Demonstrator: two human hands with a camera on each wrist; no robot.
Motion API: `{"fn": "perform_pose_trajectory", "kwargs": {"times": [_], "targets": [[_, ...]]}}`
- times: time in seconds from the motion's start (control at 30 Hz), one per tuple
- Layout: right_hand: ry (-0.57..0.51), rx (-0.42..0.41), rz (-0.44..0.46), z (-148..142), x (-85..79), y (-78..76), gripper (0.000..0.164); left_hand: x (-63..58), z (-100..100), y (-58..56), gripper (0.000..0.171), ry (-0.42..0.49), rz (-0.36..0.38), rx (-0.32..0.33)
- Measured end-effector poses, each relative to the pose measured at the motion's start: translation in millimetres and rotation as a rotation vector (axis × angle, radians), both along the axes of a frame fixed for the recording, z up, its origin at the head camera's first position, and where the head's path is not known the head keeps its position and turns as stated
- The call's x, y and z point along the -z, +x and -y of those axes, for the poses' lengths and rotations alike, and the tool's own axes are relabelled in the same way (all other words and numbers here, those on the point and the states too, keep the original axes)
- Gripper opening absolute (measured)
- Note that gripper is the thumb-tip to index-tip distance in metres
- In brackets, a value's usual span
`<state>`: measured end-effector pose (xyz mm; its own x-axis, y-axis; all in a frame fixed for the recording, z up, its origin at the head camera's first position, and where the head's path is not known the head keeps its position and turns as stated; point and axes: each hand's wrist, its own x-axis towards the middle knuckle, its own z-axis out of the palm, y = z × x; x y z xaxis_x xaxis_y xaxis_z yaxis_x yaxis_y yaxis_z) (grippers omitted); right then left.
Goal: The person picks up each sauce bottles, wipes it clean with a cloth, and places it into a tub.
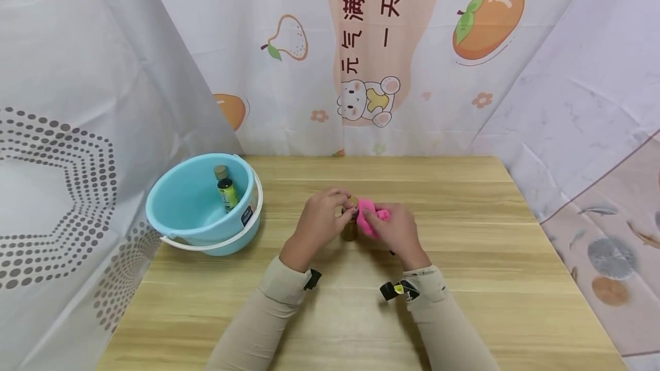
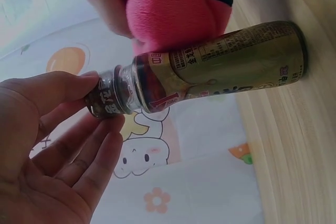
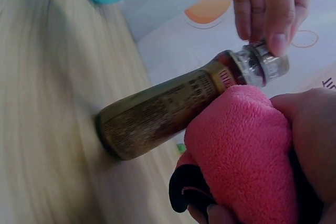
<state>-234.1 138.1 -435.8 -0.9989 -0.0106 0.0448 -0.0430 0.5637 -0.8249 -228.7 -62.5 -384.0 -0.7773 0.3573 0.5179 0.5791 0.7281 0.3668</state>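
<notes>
A glass bottle with a gold-brown label (image 2: 231, 66) stands on the wooden table. My left hand (image 1: 321, 219) pinches its cap (image 2: 107, 98) between thumb and fingertips. On the bottle's other side, my right hand (image 1: 399, 232) grips a bunched pink fluffy cloth (image 3: 239, 150). A black piece (image 3: 190, 187) pokes out from the cloth's folds. In the right wrist view the cloth lies against the upper part of the bottle, just below the neck. My right fingers are partly hidden behind the cloth there.
On the left of the table sits a light blue bucket (image 1: 154, 210) with a white handle (image 1: 258, 199). Inside it leans a dark bottle with a yellow-green label (image 1: 228, 190). A printed curtain (image 1: 299, 113) hangs behind the table (image 1: 464, 314).
</notes>
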Motion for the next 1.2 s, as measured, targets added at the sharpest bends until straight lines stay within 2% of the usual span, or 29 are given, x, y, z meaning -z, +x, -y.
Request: {"fn": "perform_pose_trajectory", "kwargs": {"times": [0.43, 0.73, 0.93, 1.2], "targets": [[0.126, 0.004, 0.006, 4.2, 15.6, -4.6, 0.040, -2.1, 2.7, -1.2, 0.007, 0.025, 0.004, 0.023], [0.211, 0.016, 0.037, 4.2, 27.6, -3.0, 0.035, 4.0, -1.7, 1.6, 0.012, 0.063, -0.006, 0.001], [0.214, 0.021, 0.028, 4.6, 28.6, -2.4, 0.038, 7.2, -2.6, 1.0, 0.014, 0.067, -0.026, -0.039], [0.150, 0.019, -0.016, 3.0, 21.4, -3.9, 0.042, 6.6, -3.5, -1.8, 0.013, 0.074, -0.029, -0.031]]}}
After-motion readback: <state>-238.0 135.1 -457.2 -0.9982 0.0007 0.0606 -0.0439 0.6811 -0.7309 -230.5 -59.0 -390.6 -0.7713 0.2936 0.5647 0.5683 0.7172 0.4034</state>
